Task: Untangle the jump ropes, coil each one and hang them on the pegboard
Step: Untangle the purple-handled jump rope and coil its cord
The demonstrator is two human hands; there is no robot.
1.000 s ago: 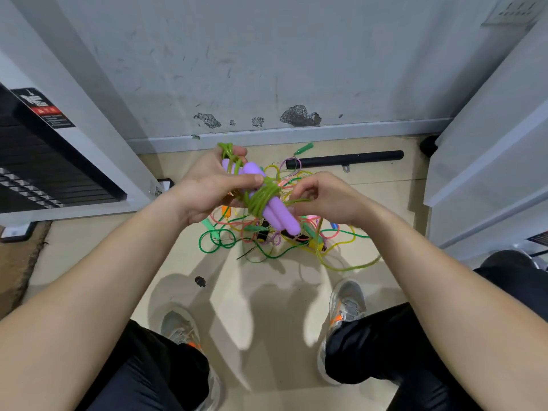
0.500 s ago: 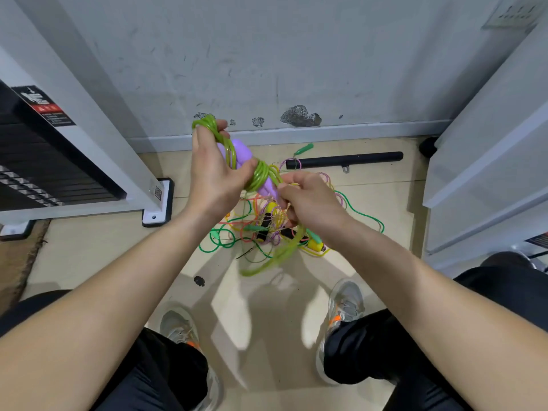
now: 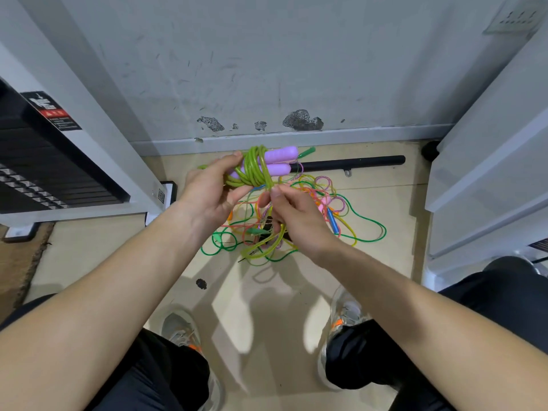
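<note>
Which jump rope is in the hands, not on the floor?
The lime-green rope with purple handles: left hand grips its coil, right hand pinches a strand. Other ropes lie tangled.

The pale beige tiled floor [image 3: 89, 250] is bearing a tangled heap of thin multicoloured plastic jump ropes [image 3: 324, 198] near its far edge, a long black rod [image 3: 355, 162] lying behind, and a brown mat [image 3: 17, 262] lying at its left edge.

The green rope [image 3: 252, 173] is looped around its two purple handles [image 3: 280, 160], one strand trailing down. The other ropes [image 3: 321, 203] lie tangled on the floor [image 3: 267, 292] below.
</note>
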